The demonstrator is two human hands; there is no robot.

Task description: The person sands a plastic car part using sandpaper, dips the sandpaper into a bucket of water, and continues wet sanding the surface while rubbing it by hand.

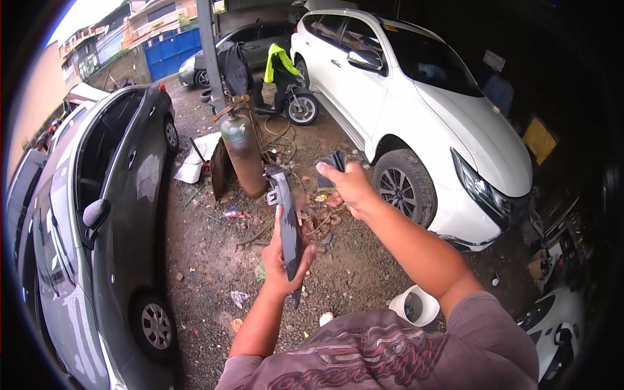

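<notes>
A long dark grey plastic part [290, 224] stands nearly upright at the middle of the view, with a bracket-like piece at its upper end. My left hand [286, 260] is wrapped round its lower half, thumb on the right side. To the upper right, my right hand [351, 186] pinches a small dark grey sheet or pad [331, 168], with the thumb on its near face. The sheet is apart from the long part. Its exact material cannot be made out.
A gas cylinder [244, 153] stands beyond my left hand, near a metal post [209, 52]. A white car [403, 110] is at right, a grey car [117, 195] at left, a scooter [300, 107] behind. A white bucket [426, 307] sits on the gravel below my right arm.
</notes>
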